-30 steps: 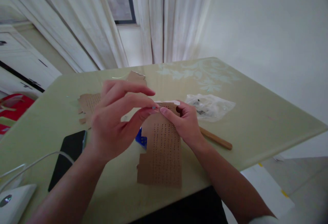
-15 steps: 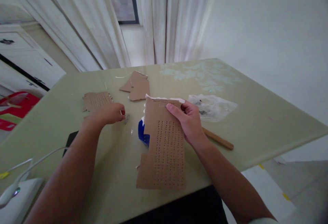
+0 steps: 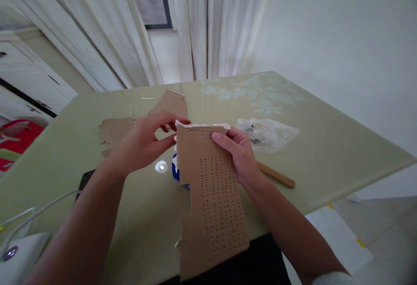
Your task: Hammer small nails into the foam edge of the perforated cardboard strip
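Observation:
My right hand [image 3: 239, 148] is closed on the upper right edge of a brown cardboard piece [image 3: 211, 189], thumb in front and fingers behind. The cardboard is tilted up toward me, with rows of small punched holes and a torn white top edge. At its upper left corner is my left hand [image 3: 151, 139], thumb and fingers apart, fingertips close to the edge; whether they touch it I cannot tell. A blue object [image 3: 176, 171] is partly hidden behind the cardboard.
Another holed cardboard piece [image 3: 115, 133] and a torn cardboard scrap [image 3: 171, 100] lie farther back. To the right are a clear plastic bag [image 3: 269, 135] with dark bits and a wooden stick [image 3: 276, 175]. A white device [image 3: 24, 254] with a cable sits at lower left.
My left hand has moved right, from the table to the cardboard's upper left corner, and its fingers have spread. The small shiny strip by it no longer shows. The cardboard's lower end has swung nearer me.

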### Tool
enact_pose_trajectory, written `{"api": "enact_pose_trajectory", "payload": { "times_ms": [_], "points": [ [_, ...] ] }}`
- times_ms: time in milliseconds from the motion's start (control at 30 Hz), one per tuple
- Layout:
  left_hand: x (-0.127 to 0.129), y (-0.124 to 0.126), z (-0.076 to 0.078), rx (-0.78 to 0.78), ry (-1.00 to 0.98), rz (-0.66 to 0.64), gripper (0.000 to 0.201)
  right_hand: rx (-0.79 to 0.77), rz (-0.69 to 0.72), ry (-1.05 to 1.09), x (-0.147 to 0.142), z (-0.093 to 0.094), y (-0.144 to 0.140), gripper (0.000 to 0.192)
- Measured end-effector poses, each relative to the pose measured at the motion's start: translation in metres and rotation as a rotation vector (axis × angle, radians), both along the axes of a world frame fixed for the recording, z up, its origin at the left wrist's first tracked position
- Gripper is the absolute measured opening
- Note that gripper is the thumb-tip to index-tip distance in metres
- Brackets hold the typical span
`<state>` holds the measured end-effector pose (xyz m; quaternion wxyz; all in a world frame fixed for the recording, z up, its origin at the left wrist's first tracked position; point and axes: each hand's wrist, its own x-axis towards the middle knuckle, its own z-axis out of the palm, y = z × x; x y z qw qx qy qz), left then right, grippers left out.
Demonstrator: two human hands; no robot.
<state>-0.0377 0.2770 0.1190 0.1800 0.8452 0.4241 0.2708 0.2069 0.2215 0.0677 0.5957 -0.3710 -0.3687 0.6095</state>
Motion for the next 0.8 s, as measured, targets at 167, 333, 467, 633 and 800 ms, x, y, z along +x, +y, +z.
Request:
{"api": "enact_pose_trajectory", "payload": {
  "times_ms": [167,333,467,633,800],
  "points": [
    [0.035,-0.019,0.002,0.104,-0.211,-0.19,0.017,0.02,0.042,0.059,0.001,0.002,-0.003,0.024],
    [0.033,-0.012,-0.011,0.093,-0.261,-0.221,0.018,0.028,0.054,0.093,0.0,0.001,-0.002,0.025],
    [0.029,-0.008,-0.019,0.098,-0.284,-0.227,0.022,0.064,0.088,0.086,0.001,-0.002,0.0,0.022],
    [0.031,-0.01,-0.025,0.144,-0.355,-0.229,0.018,0.119,0.076,0.023,0.006,-0.002,0.001,0.018],
    [0.04,-0.019,-0.023,0.161,-0.394,-0.197,0.007,0.128,0.086,0.02,0.007,0.0,-0.002,0.019]
  ]
}}
